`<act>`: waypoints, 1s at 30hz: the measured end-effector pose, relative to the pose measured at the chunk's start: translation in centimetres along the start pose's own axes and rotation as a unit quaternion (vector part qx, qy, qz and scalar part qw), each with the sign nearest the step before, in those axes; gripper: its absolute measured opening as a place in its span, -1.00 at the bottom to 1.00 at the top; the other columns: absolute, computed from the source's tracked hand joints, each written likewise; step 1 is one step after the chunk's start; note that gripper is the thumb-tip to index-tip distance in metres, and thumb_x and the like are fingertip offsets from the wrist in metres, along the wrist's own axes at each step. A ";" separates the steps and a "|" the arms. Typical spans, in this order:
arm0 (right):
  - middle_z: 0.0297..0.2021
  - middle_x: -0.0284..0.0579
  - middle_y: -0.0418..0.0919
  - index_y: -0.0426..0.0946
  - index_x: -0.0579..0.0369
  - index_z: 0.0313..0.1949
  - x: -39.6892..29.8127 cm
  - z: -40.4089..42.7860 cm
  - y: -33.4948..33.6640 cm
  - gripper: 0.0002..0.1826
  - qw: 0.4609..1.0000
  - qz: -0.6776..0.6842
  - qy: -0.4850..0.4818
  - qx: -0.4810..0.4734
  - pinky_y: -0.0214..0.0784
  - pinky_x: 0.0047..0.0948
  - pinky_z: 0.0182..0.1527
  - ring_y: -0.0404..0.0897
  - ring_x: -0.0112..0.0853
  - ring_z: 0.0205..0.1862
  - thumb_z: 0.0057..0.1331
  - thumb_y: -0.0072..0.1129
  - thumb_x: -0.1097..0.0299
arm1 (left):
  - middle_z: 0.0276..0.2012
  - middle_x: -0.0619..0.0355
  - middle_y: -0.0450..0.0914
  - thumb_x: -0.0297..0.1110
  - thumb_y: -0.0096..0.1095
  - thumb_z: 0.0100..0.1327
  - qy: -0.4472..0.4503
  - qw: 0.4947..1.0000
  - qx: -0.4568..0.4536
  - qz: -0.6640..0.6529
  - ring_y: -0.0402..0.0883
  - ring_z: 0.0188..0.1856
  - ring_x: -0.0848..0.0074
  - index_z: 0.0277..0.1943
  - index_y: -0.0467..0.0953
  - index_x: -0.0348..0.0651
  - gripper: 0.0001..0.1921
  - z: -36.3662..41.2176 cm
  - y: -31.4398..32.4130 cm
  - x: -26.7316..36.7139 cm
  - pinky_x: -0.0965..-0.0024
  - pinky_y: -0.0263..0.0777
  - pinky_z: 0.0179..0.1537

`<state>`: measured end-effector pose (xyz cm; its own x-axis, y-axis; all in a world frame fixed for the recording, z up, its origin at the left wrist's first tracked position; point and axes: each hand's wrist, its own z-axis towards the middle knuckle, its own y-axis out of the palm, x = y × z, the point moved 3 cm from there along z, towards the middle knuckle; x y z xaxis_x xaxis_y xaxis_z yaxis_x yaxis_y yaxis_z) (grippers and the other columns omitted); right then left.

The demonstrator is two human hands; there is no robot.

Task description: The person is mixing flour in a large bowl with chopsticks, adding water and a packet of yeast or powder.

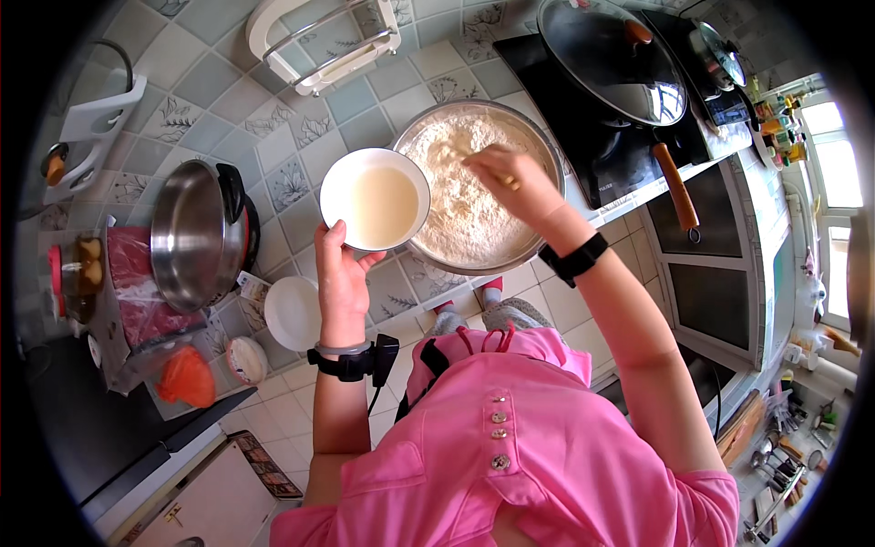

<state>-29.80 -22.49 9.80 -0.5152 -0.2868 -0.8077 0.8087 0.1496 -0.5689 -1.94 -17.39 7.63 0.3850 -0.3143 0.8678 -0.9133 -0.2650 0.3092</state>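
My left hand grips a white bowl by its near edge, thumb on the rim and fingers beneath. A cloudy, cream-coloured liquid lies in it, and the bowl is tilted slightly at the left rim of a large steel basin. White flour with some clumps fills much of the basin. Over the flour, my right hand is closed around a yellowish stick-like utensil, perhaps chopsticks. Its far end is blurred in the flour, and my fingers hide most of it.
Right of the basin, a lidded wok sits on a black cooktop, its wooden handle projecting over the counter edge. To the left are a steel pot, a white dish, a small tub and an orange plastic bag.
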 end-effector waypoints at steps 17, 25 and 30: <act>-0.19 0.04 0.58 0.57 0.25 -0.08 -1.5 -3.8 2.3 -0.82 0.991 0.007 -0.098 -0.092 0.46 -0.20 -0.14 0.60 -0.06 -0.19 0.41 0.09 0.44 | 0.12 0.15 0.44 0.06 0.21 0.30 -0.010 0.999 -0.016 0.028 0.48 0.08 0.46 0.23 0.27 -0.10 -0.41 0.8 0.8 0.8 0.29 0.51 -0.12; -0.23 0.04 0.62 0.62 0.23 -0.15 -0.4 -4.0 -4.2 -0.85 0.999 -0.004 0.003 0.037 0.47 -0.26 -0.14 0.63 -0.07 -0.22 0.38 0.13 0.45 | 0.05 0.12 0.48 0.05 0.26 0.26 0.011 0.993 0.002 0.120 0.53 -0.04 0.51 0.26 0.24 -0.21 -0.33 1.7 2.7 2.5 0.33 0.51 -0.16; -0.27 -0.06 0.60 0.62 0.25 -0.14 -1.5 -4.7 -6.3 -0.86 0.994 0.020 0.044 0.098 0.42 -0.42 -0.13 0.60 -0.31 -0.22 0.39 0.11 0.53 | 0.08 0.09 0.46 0.07 0.31 0.24 0.035 0.980 0.037 0.194 0.53 0.00 0.49 0.29 0.23 -0.24 -0.27 2.2 3.9 3.1 0.38 0.51 -0.18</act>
<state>-35.44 -18.60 13.86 -0.4976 -0.1983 -0.8444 0.8642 -0.0299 -0.5023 -3.99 -21.39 10.70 -0.0027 -0.3415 0.9399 -0.9759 -0.2043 -0.0770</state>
